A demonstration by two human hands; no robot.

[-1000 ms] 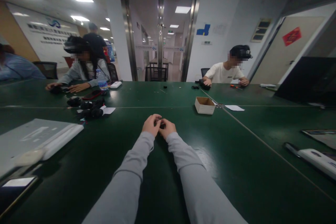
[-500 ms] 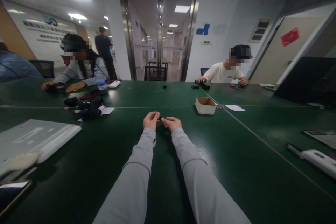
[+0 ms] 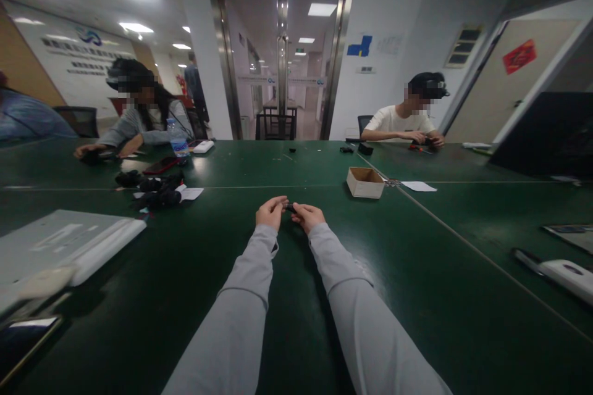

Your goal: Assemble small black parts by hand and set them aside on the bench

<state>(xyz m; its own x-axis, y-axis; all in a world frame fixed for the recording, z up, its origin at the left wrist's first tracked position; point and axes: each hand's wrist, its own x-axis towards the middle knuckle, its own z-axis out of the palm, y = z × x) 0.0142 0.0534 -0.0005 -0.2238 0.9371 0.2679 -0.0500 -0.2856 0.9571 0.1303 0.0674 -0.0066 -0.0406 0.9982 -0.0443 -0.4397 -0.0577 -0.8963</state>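
A small black object (image 3: 290,207) is held between my two hands over the green table (image 3: 222,271). My left hand (image 3: 270,212) pinches its left end with the fingertips. From the other side my right hand (image 3: 309,216) grips its right end. What exactly the object is cannot be made out at this size. To the right of my hands stands an open cardboard box (image 3: 365,184).
Black gear (image 3: 157,191) and white paper lie left of centre, near a water bottle (image 3: 177,137). A grey laptop-like slab (image 3: 65,247) is at left, a white device (image 3: 567,278) at right. Two people (image 3: 398,120) sit across the table, handling things.
More of the black object shows between my hands, which have shifted slightly right. The person at the right has brought both hands together. A person standing in the background has moved.
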